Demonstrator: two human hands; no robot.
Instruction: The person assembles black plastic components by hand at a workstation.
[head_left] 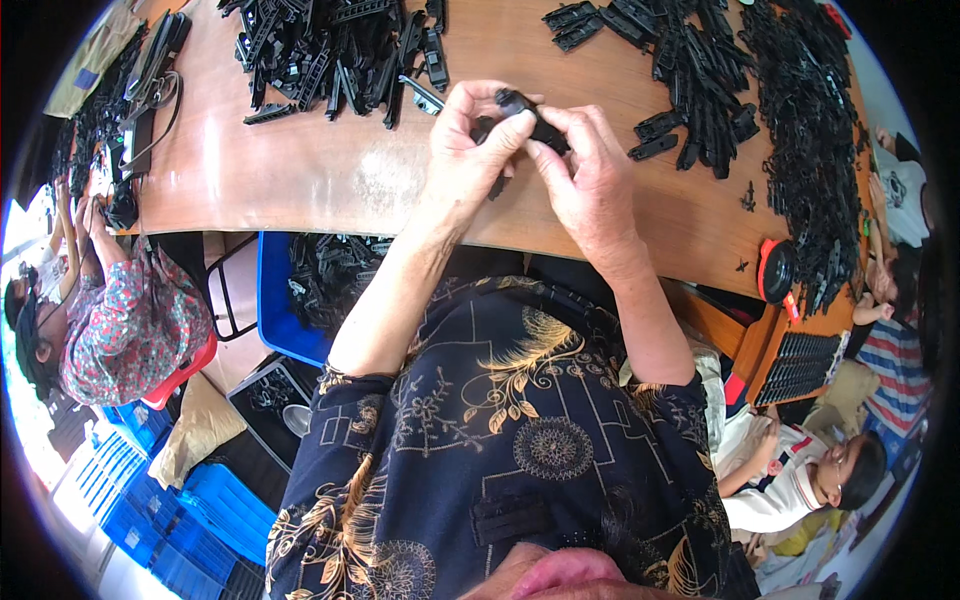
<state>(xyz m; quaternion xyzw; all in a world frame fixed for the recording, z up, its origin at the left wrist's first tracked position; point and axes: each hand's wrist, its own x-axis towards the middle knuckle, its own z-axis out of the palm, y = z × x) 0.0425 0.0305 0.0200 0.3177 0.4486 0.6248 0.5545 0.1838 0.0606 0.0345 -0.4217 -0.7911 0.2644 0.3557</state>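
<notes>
Over the near half of the table, both my hands are closed on a small black plastic part [535, 122]. My left hand [470, 140] pinches it with the thumb laid across its side. From the right, the fingertips and thumb of my right hand [590, 165] grip its other end. More black plastic shows below my left fingers, partly hidden by them. A thin pale strip [422, 95] pokes out beyond my left hand; whether I hold it or it lies on the table I cannot tell.
Piles of black plastic parts lie at the far left [330, 55] and far right [690, 75] of the wooden table [300, 170]. A blue bin [275, 300] with similar parts stands below the table edge. People sit at both sides. A black-and-red round object [775, 270] rests at the right edge.
</notes>
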